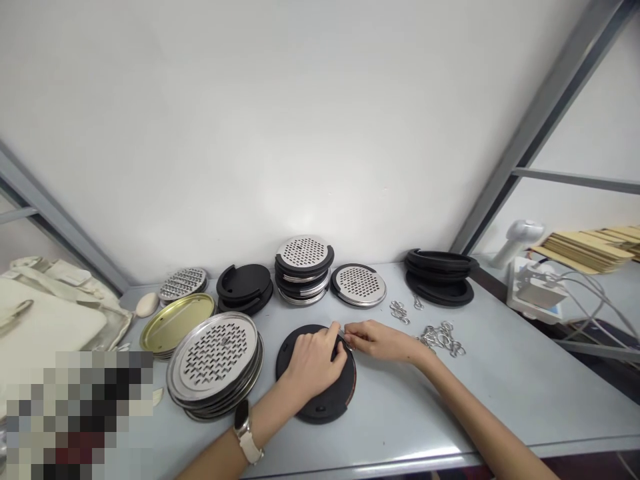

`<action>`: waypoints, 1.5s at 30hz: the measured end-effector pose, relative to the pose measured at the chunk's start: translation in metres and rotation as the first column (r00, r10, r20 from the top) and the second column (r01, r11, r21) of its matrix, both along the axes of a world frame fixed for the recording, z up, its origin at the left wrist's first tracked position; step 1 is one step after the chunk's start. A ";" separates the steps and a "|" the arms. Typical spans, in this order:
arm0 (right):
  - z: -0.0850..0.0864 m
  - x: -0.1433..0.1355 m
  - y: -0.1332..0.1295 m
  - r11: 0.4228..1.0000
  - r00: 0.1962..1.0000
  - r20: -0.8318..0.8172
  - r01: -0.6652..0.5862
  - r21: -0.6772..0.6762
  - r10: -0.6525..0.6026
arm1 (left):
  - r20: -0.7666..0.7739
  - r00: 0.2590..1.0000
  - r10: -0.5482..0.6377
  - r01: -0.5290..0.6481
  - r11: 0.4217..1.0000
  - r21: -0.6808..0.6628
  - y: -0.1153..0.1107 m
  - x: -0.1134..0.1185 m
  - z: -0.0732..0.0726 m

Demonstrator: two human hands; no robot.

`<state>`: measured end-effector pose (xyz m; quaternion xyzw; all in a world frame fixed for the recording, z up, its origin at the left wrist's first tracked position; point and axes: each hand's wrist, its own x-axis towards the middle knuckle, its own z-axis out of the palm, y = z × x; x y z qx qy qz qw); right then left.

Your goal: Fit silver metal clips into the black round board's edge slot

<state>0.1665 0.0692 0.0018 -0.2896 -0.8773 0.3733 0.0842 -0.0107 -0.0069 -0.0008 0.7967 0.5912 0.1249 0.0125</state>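
A plain white wall (320,133) rises behind a grey tabletop (400,427), between slanting grey metal posts (530,120).

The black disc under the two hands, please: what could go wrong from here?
The small metal piece in the right hand could slip at the edge of the black disc, or pinch a fingertip. The right forearm passes close to the loose metal clips and might sweep some away. The watch sits near the grater stack, so the left arm may knock it.
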 end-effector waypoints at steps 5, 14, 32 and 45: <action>0.001 0.001 0.002 1.000 1.000 0.006 0.023 -0.002 -0.023 | -0.008 1.000 0.003 -0.002 1.000 0.006 0.001 0.001 -0.001; 0.000 -0.003 -0.001 0.998 1.000 0.027 0.004 0.057 -0.006 | -0.022 1.000 0.017 -0.017 1.000 -0.008 0.001 0.002 0.001; 0.002 -0.003 -0.007 0.992 0.996 0.084 -0.005 0.128 -0.006 | -0.029 1.000 0.000 0.000 1.000 0.006 0.002 0.002 0.003; 0.002 -0.005 -0.008 0.992 0.994 0.105 0.020 0.127 -0.034 | -0.039 0.999 -0.035 0.035 0.999 -0.016 0.001 0.003 0.007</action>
